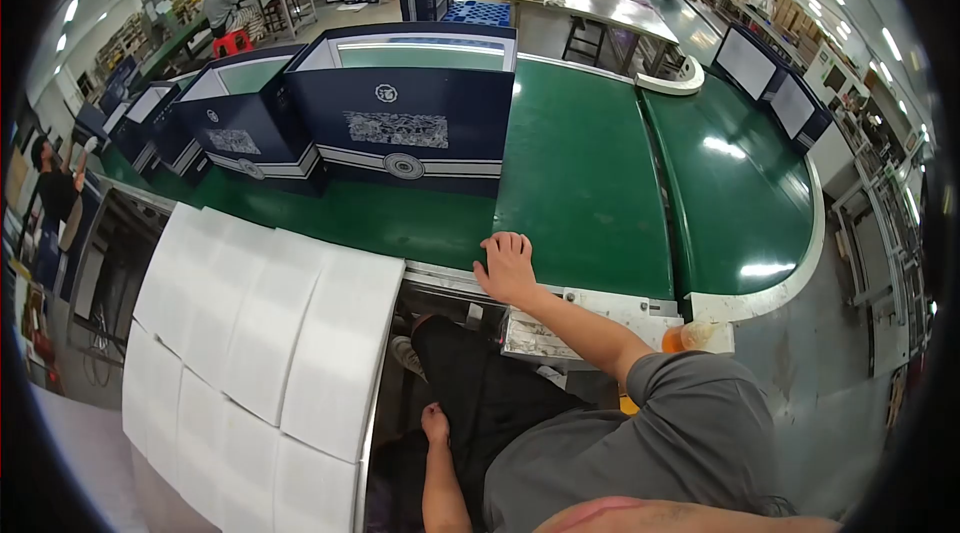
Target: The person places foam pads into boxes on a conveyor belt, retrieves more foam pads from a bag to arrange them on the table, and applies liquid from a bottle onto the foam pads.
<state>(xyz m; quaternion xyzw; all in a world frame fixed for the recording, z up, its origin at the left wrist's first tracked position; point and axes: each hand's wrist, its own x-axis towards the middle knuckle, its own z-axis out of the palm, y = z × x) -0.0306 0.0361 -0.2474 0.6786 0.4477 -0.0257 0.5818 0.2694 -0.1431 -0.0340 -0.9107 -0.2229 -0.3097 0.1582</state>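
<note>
My right hand (pixel 508 268) lies at the near edge of the green conveyor belt (pixel 580 173), palm down, with its fingers apart and bent over the belt. It holds nothing. My left hand (pixel 435 423) rests low by my dark trousers, with its fingers curled in and no object visible in it. Beyond my right hand, a large dark blue box (pixel 400 113) with white print stands on the belt, its top open. A similar open blue box (pixel 245 123) is to its left. White foam sheets (pixel 250 323) lie in overlapping stacks left of my left hand.
An orange cup-like object (pixel 680 338) stands at the belt's near corner. Farther right on the curved belt (pixel 745 183) are blue boxes (pixel 790 103) with white insides. A metal table (pixel 610 8) stands beyond. Other people (pixel 225 3) are seated or standing around the workshop.
</note>
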